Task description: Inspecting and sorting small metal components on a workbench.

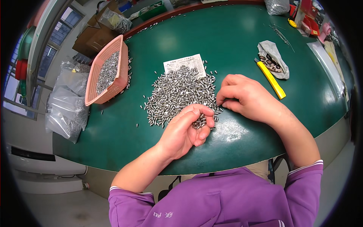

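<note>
From where I stand, the work in hand looks like gathering small, bullet-shaped metal pins by hand from a loose pile (170,94) on the green tabletop (128,147). The pile lies in front of the person, its far side partly covering a printed paper slip (185,60). The left hand (180,132) is turned up into a cup at the pile's near edge, fingers curled round a little cluster of pins (199,122), the thumb lying over toward the index finger. The right hand (247,94) is at the pile's right edge, palm down, its fingers bent and bunched close to the thumb; I cannot tell whether the tips pinch a pin. I'd judge this as the picking step, well short of done, since most of the pins lie loose. The next move seems to call for a light fingertip grip on a few pins at a time, with the left hand kept curled so that none slip out beside the thumb. Off to the left stands a pink plastic basket (120,81) with more metal pieces inside; to the right lies a yellow utility knife (272,81).
</note>
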The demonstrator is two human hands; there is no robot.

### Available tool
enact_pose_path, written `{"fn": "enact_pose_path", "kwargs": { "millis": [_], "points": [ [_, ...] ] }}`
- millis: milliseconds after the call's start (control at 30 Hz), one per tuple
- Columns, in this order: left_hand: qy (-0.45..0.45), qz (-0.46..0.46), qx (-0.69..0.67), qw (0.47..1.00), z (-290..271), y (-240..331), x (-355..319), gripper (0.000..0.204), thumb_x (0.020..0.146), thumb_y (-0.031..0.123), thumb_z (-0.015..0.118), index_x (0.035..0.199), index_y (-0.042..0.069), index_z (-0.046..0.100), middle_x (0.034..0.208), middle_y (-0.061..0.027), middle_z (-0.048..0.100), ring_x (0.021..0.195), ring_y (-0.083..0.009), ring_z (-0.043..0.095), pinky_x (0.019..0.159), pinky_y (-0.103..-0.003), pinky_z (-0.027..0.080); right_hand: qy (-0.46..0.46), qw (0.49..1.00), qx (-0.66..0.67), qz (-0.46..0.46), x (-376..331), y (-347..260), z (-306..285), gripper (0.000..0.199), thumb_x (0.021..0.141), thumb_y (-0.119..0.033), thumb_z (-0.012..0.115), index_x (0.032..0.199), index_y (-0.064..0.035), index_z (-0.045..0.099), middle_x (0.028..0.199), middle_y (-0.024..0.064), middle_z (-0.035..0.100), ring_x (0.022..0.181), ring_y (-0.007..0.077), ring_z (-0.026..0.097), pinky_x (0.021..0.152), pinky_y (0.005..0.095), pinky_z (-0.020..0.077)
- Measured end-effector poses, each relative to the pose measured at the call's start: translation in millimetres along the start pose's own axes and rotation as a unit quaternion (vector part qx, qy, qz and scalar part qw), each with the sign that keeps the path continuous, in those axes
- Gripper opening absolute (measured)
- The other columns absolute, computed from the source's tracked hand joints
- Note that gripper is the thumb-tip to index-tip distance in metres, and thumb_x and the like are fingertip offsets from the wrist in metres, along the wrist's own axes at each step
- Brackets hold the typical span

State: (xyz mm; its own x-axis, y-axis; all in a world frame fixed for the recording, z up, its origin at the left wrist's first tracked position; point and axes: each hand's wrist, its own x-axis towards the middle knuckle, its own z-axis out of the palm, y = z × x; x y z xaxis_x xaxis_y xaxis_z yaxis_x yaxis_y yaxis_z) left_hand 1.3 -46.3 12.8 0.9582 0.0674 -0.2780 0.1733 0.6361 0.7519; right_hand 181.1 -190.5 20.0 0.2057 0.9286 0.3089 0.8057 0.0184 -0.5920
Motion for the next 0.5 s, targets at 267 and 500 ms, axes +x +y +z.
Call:
{"fn": "enact_pose_path", "kwargs": {
  "millis": [267,500],
  "points": [
    [0.007,0.001,-0.011,1.000,-0.3,-1.4,0.9,0.024,0.101,0.023,0.040,0.108,0.002,0.051,0.093,-0.0096,0.054,0.067,-0.0127,0.048,0.052,-0.023,0.038,-0.026,0.997,-0.073,0.001,0.3,2.1,7.3,0.011,0.075,-0.012,0.067,0.085,-0.0090,0.065,0.087,0.0073,0.057,0.091,0.0271,0.058,0.077,0.0390,0.0490],
    [0.027,0.012,0.016,0.999,2.7,-2.7,1.5,0.015,0.098,0.015,0.050,0.111,0.006,0.051,0.092,-0.0062,0.056,0.064,-0.0077,0.047,0.048,-0.019,0.036,0.006,1.000,0.015,0.000,2.2,-3.3,9.6,0.010,0.078,-0.012,0.067,0.086,-0.0068,0.064,0.089,0.0076,0.059,0.087,0.0258,0.060,0.075,0.0367,0.0493]
  ]
}}
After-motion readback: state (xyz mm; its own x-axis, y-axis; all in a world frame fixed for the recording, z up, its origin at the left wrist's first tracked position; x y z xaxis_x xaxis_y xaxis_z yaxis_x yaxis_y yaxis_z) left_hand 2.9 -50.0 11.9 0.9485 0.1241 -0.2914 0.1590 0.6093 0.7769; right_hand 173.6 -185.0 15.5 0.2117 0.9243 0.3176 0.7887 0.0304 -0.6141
